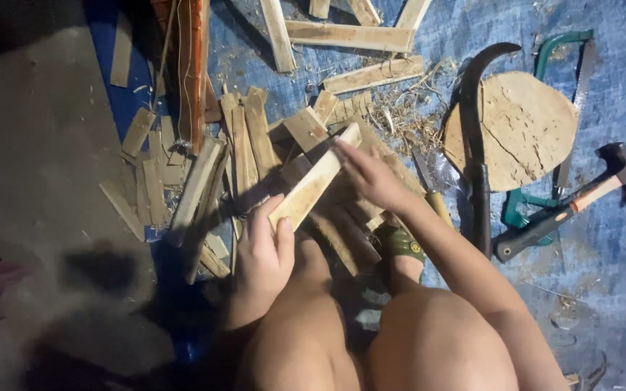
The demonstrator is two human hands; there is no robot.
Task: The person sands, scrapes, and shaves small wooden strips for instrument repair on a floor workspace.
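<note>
My left hand (264, 253) grips the near end of a pale wooden slat (314, 181) that slants up to the right. Near the slat's far end, my right hand (369, 174) rests with fingers spread on the pile of wood strips (255, 145). The pile lies on a blue tarp (617, 275) in front of my knees. My foot in a green sandal (403, 246) sits just below the right hand.
A round wood block (527, 127) lies at the right with a curved dark blade (476, 137) across it. A claw hammer (581, 199) and a green-framed saw (556, 65) lie beside it. Longer planks (349, 36) lie at the top, grey floor at the left.
</note>
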